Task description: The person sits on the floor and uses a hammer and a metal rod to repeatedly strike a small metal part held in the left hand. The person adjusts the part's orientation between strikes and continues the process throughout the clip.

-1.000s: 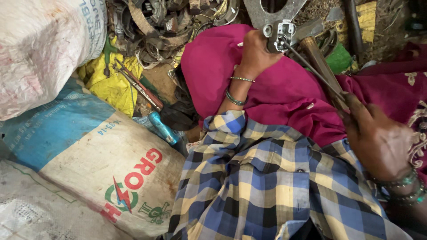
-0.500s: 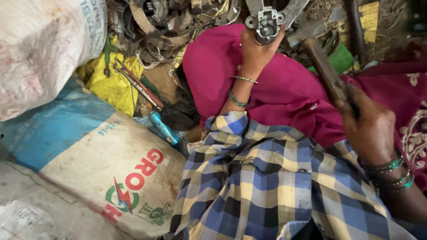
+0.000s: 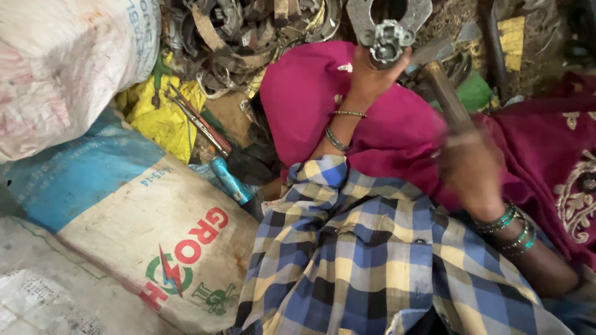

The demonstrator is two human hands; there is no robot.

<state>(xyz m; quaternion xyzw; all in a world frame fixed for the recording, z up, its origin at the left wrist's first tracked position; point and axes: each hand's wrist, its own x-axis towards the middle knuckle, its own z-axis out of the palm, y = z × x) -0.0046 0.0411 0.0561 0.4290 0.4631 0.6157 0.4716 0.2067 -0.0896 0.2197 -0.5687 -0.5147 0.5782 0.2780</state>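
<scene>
My left hand (image 3: 372,71), closed on the grey metal part (image 3: 388,28), has risen toward the frame top since a second ago. My right hand (image 3: 472,170), gripping the hammer handle (image 3: 444,93), is blurred. Pink cloth (image 3: 310,93) covers my lap; sacks (image 3: 136,217) and scrap metal (image 3: 242,31) surround me.

Blue-and-yellow checked shirt, magenta cloth, thin bangles on the left wrist, green bangles on the right

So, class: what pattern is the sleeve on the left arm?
Blue, yellow and white checks on the sleeve, clearest in the head view.
</scene>
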